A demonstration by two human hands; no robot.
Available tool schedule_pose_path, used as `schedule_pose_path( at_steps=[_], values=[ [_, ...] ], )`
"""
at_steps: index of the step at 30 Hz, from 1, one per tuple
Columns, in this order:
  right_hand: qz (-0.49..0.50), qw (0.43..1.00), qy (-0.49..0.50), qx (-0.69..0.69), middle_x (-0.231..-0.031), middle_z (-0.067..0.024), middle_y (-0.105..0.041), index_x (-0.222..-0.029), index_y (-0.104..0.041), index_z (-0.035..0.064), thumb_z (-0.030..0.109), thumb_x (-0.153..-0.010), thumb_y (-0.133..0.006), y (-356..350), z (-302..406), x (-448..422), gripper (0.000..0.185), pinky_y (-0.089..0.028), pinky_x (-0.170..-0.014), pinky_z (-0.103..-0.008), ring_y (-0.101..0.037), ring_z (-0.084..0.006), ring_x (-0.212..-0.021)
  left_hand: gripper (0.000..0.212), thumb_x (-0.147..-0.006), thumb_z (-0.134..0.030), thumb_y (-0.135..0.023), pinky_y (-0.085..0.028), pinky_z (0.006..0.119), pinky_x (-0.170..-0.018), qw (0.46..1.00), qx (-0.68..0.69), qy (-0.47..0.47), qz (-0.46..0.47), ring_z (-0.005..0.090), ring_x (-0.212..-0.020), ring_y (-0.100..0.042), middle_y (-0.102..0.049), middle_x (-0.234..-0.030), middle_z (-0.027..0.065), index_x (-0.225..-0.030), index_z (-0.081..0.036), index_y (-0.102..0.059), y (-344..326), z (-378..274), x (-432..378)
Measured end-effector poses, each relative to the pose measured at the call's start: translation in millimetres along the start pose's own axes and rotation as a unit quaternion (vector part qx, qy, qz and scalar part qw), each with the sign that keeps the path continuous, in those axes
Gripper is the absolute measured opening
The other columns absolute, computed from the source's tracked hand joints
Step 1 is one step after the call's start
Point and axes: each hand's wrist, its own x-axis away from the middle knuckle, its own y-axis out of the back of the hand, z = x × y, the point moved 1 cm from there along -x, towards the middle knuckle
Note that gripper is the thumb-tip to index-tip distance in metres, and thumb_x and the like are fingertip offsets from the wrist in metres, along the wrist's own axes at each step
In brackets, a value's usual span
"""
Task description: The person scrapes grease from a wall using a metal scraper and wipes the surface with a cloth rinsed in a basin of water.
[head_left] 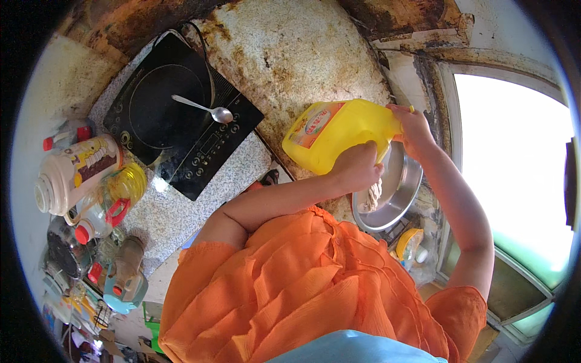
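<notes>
A yellow plastic jug (345,127) with a label lies tilted over a steel basin (404,190). My left hand (358,165) is closed on the jug's handle side, low on its body. My right hand (413,127) grips the jug at its neck end, above the basin's far rim. Inside the basin are a cloudy whitish substance and a beige, crumpled mass (373,197), just below my left hand; what they are I cannot tell.
To the left, a metal spoon (221,115) rests on a black induction cooktop (168,104). Beyond it stand a cream thermos (77,174), an oil bottle (129,181) with a red handle and several other containers. A bright window (513,159) is at the right.
</notes>
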Motion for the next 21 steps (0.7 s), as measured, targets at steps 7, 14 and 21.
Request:
schedule_pose_path(
  at_steps=[7, 14, 21],
  values=[
    [0.047, 0.995, -0.023, 0.084, -0.098, -0.0055, -0.060, -0.109, -0.058, 0.0046, 0.025, -0.088, -0.051, 11, 25, 26, 0.031, -0.047, -0.069, -0.0316, -0.057, -0.0160, -0.087, 0.033, -0.079, -0.026, -0.058, -0.048, 0.044, -0.066, 1.000, -0.006, 0.003, -0.018, 0.0385, -0.072, -0.060, -0.059, -0.076, 0.0249, -0.086, 0.005, -0.051, -1, 0, 1],
    [0.119, 0.972, 0.050, 0.194, -0.101, -0.0064, -0.061, -0.119, -0.056, 0.0094, 0.025, -0.087, -0.053, 7, 4, -10, 0.036, -0.049, -0.072, -0.0339, -0.058, -0.0147, -0.087, 0.027, -0.083, -0.024, -0.053, -0.047, 0.043, -0.063, 1.000, 0.014, -0.009, -0.003, 0.0347, -0.069, -0.061, -0.060, -0.071, 0.0194, -0.083, 0.003, -0.053, 6, 4, 3],
    [0.123, 0.973, 0.038, 0.192, -0.102, -0.0066, -0.061, -0.120, -0.055, 0.0102, 0.026, -0.086, -0.054, 5, 22, 7, 0.038, -0.049, -0.074, -0.0341, -0.058, -0.0160, -0.087, 0.014, -0.081, -0.016, -0.056, -0.048, 0.041, -0.070, 0.915, -0.350, 0.025, -0.198, 0.0277, -0.088, -0.058, -0.059, -0.084, 0.0101, -0.087, -0.004, -0.057, 86, 101, 11]
  ],
)
